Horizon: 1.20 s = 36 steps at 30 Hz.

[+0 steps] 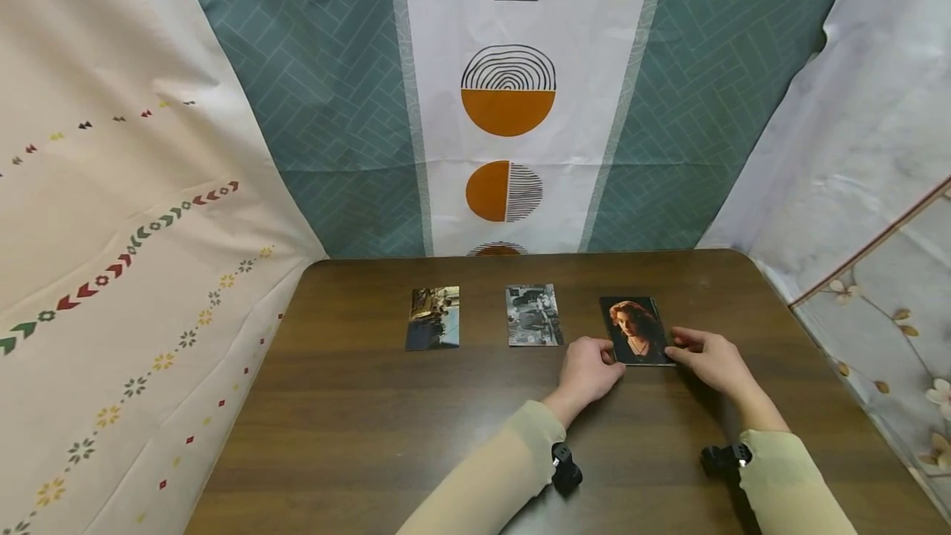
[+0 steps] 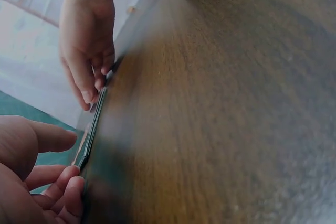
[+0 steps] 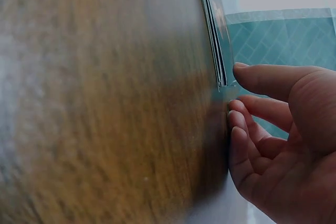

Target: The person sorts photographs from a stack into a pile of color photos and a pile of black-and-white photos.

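A small stack of picture cards (image 1: 637, 333) lies on the right part of the brown table; its top card shows a portrait with reddish hair on black. My left hand (image 1: 589, 374) is at the stack's near left corner, with fingertips touching the edge. Across from it, my right hand (image 1: 713, 360) rests its relaxed fingers at the right edge. From the left wrist view, several thin layers show along the stack's side (image 2: 94, 132). The right wrist view shows my right thumb (image 3: 262, 80) by one corner, the other fingers loosely bent beside it.
A black-and-white picture card (image 1: 534, 315) lies left of the stack. Farther left is a coloured picture card (image 1: 434, 319). The wooden table (image 1: 357, 436) ends at a patterned curtain (image 1: 342, 106) behind; pale cloths (image 1: 877, 106) hang at the sides.
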{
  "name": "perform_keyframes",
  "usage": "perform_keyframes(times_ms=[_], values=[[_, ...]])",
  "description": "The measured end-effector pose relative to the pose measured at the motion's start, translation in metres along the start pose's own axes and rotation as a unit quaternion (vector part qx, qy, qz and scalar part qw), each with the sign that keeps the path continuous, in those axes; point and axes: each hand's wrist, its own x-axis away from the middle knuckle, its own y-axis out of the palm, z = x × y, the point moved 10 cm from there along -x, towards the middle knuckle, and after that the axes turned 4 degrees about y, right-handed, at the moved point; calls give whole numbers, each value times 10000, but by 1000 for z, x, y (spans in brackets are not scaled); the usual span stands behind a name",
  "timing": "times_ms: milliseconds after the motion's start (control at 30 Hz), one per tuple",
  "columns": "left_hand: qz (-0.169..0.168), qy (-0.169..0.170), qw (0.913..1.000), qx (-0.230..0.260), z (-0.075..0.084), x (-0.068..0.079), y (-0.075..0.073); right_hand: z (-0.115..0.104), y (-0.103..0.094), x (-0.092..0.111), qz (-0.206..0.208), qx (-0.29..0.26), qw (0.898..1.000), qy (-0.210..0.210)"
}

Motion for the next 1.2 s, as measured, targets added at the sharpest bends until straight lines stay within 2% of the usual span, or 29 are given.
perform_keyframes(times_ms=[233,500,1000,1200], values=[[-106,-38,9981,-612,6,0,2,0,3,3,-96,132,9999,-16],[-90,-141,9912,-1312,9,-1,3,-3,3,4,-49,100,9999,-61],[-71,-281,9977,-610,4,3,2,-7,4,9,30,94,10000,-2],[129,-276,9993,-221,1,2,1,-6,1,9,113,34,9999,51]])
